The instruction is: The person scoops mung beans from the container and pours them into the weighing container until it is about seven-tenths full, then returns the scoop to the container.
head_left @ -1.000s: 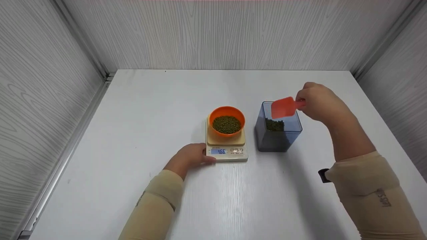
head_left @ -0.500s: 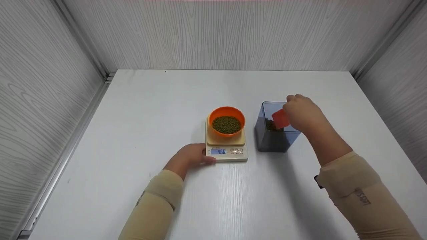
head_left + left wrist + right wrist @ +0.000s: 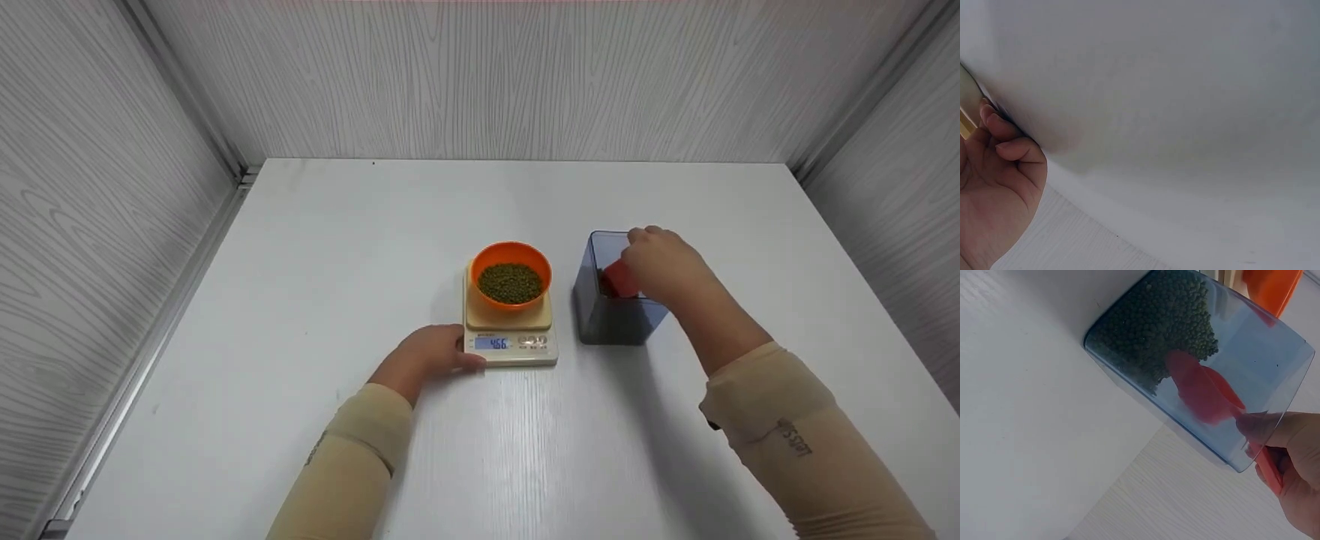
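A digital kitchen scale (image 3: pixel 544 356) stands mid-table, its display (image 3: pixel 492 343) reading about 466, any decimal point being unclear. On its platform sits an orange bowl (image 3: pixel 517 253) filled with small green beans (image 3: pixel 510 283). My left hand (image 3: pixel 433 351) holds the scale's left front corner, thumb along the front edge; the left wrist view shows curled fingers (image 3: pixel 1008 128) against its side. My right hand (image 3: pixel 664 264) grips a red scoop (image 3: pixel 621 279) by its handle. The scoop's tip reaches the green beans (image 3: pixel 1168 315) inside the clear bluish container (image 3: pixel 1264 354).
The tall container stands just right of the scale on the white table (image 3: pixel 300 262), a small gap between them. Grey wood-grain panels (image 3: pixel 480 82) enclose the back and both sides.
My right hand has moved left and down, lowering the scoop from above the container's rim into the beans. My left hand, the scale and the bowl keep their places.
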`<state>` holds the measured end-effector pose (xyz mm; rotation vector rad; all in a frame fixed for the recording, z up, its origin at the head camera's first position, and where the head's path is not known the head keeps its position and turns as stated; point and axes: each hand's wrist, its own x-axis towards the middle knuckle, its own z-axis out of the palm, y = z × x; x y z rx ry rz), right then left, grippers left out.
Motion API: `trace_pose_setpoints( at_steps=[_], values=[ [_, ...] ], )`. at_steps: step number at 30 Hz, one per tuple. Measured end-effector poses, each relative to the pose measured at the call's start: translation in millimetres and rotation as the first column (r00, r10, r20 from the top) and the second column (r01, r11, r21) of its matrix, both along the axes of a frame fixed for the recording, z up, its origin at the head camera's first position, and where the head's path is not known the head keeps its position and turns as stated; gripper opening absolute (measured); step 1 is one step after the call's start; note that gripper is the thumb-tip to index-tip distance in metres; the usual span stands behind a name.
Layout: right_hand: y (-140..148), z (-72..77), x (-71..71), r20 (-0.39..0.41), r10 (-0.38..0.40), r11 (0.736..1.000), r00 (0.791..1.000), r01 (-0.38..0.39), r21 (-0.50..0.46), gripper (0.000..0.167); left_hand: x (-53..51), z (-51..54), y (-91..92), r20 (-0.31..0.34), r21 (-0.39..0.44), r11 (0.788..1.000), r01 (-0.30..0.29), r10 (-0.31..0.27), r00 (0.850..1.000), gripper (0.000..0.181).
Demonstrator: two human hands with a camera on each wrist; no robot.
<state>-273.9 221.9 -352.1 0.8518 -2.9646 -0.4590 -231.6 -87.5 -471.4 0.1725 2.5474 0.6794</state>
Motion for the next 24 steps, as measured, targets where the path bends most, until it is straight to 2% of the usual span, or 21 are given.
trace_pose_setpoints(
  at_steps=[7,11,19,24],
  values=[
    [0.3,-1.0,-0.9,0.035,0.066,0.998,0.997,-0.065,-0.027,0.017,1.4,1.7,0.2,-0.004,0.008,1.0,-0.009,0.009,1.0,0.041],
    [1.8,-0.6,-0.9,0.078,0.083,0.994,0.993,-0.077,-0.076,0.016,1.5,1.2,0.8,-0.001,0.01,1.0,-0.009,0.009,1.0,0.043],
    [1.1,3.5,-0.2,0.228,0.02,0.99,0.974,0.013,-0.143,0.014,0.8,-1.1,0.2,0.008,0.015,1.0,-0.012,0.012,1.0,0.043],
    [3.3,-1.1,-1.0,0.274,0.009,0.979,0.962,0.047,-0.197,0.008,1.6,-0.1,-0.5,-0.008,0.035,0.999,-0.009,0.009,1.0,0.042]
  ],
)
